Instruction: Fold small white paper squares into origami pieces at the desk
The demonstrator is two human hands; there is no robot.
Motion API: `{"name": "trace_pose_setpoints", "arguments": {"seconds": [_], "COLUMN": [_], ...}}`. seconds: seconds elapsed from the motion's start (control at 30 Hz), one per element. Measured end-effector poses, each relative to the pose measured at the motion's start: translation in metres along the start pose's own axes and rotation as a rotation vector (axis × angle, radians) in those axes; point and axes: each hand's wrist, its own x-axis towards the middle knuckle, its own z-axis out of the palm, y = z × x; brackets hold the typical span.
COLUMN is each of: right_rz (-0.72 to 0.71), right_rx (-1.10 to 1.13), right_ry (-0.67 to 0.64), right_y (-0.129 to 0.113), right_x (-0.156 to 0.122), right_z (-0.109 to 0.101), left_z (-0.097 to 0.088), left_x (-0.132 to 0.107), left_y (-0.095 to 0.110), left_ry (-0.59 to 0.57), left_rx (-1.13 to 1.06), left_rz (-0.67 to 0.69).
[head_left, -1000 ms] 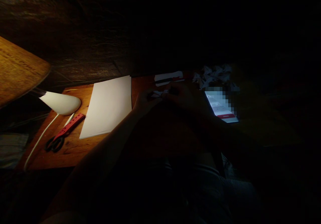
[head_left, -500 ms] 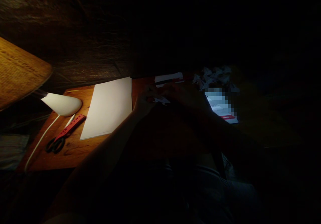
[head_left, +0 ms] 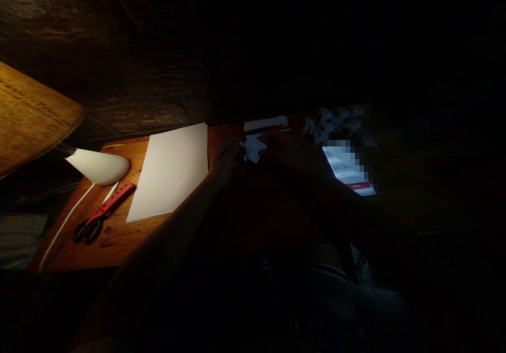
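Observation:
Between my two hands is a small piece of folded white paper [head_left: 255, 148], with pointed corners. My left hand [head_left: 226, 156] grips its left side, fingers closed. From the right, my right hand [head_left: 280, 145] pinches the other edge; deep shadow hides most of its fingers. Just behind the hands lie a white paper strip [head_left: 264, 124] and a dark, slim object across it that I cannot make out. Several folded white paper pieces [head_left: 336, 121] sit in a heap beyond my right hand.
A stack of white paper sheets [head_left: 169, 174] lies left on the wooden table [head_left: 114, 253]. Further left are scissors [head_left: 89, 230] with a red cover, a lamp [head_left: 98, 166] and its white cord [head_left: 65, 221]. A lit phone [head_left: 343, 168] rests at right.
The folded paper has turned and now shows a broader white face between my hands. My left hand has shifted slightly lower and left.

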Motion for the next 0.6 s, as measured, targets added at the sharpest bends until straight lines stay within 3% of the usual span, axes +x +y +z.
{"name": "trace_pose_setpoints", "arguments": {"seconds": [0.13, 0.23, 0.4, 0.6], "right_rz": [-0.032, -0.085, -0.139, -0.173], "right_rx": [-0.006, -0.073, -0.138, -0.223], "right_ry": [0.000, 0.010, 0.033, 0.061], "right_y": [0.0051, 0.0064, 0.0032, -0.0005], "right_x": [0.0023, 0.0027, 0.0009, -0.0006], "right_z": [0.0053, 0.0073, 0.0049, 0.0040], "left_z": [0.0019, 0.0025, 0.0025, 0.0022], "left_x": [-0.0005, -0.0002, -0.0002, 0.0008], "left_y": [0.0002, 0.0000, 0.0001, -0.0007], "left_ry": [-0.017, -0.021, -0.124, -0.107], "left_rx": [0.147, 0.156, 0.159, 0.194], "left_rz": [0.026, -0.007, -0.021, 0.016]}}
